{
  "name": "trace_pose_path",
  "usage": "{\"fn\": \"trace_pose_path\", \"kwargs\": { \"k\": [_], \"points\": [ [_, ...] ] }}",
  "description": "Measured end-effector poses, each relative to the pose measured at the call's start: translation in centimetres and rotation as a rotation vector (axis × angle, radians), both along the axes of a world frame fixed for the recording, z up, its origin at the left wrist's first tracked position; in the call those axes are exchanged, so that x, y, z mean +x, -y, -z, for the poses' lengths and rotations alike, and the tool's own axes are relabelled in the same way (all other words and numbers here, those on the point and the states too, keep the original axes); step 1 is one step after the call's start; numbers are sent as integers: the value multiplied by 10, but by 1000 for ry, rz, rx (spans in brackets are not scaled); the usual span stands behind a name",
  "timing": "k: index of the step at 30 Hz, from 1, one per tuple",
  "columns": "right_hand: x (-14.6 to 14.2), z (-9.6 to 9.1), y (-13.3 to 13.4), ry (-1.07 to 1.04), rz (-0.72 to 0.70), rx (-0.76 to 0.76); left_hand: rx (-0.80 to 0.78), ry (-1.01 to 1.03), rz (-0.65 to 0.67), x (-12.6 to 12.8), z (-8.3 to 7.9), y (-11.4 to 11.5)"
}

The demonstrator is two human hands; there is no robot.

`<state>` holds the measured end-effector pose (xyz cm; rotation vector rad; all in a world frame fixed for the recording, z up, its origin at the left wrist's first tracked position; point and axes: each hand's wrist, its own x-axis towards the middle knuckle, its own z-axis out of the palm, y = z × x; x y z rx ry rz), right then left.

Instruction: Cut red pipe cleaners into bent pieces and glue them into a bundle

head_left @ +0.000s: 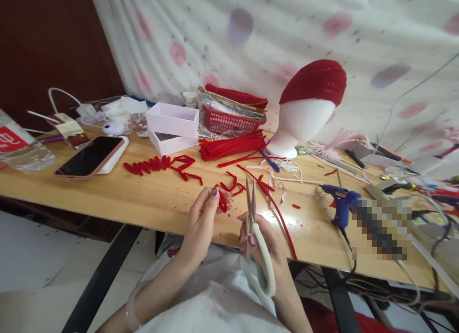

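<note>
ok, left hand [202, 218] has thumb and fingertips pinched on a short red pipe cleaner piece [223, 202], held just above the table [143, 199] near its front edge. right hand [267, 240] beside it is closed round the handle of the scissors [250, 199], blades pointing up and nearly together, close to the piece but apart from it. the piece looks light, fuzzy and bendy, likely wire-cored, so it should grip easily; best held near one end, clear of the blades. a long red stem [283, 223] lies by the right hand. further out: row of cut red pieces [150, 164], bundle of red stems [233, 146], blue glue gun [340, 201], phone [89, 156], foam head [304, 120] with a red cap [315, 82].
</note>
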<state>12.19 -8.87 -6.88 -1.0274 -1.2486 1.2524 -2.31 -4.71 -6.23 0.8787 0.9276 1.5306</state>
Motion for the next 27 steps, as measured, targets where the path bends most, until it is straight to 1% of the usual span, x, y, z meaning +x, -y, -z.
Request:
{"fn": "trace_pose_path", "kwargs": {
  "k": [2,4,7,11,13,16,18,21,23,27],
  "points": [
    [-1,0,2,27,-42,9,35,-2,45,0,-1,2],
    [-3,1,5,98,-78,45,43,12,72,1,-2,4],
    [-2,7,10,247,-34,174,16,39,18,2,-4,7],
    [6,13,14,427,37,365,-6,56,-69,0,-5,9],
    [10,12,15,496,61,459,-10,66,-85,-2,-6,10],
    [11,6,14,562,58,540,14,75,-71,-5,-9,12],
    [10,1,13,578,54,560,48,72,-34,-6,-10,13],
    [7,-4,12,606,25,523,83,80,10,-5,-10,13],
    [6,-6,12,620,-11,495,96,86,17,-4,-10,12],
    [5,-8,12,626,-9,501,125,64,3,-3,-10,12]
  ]
}}
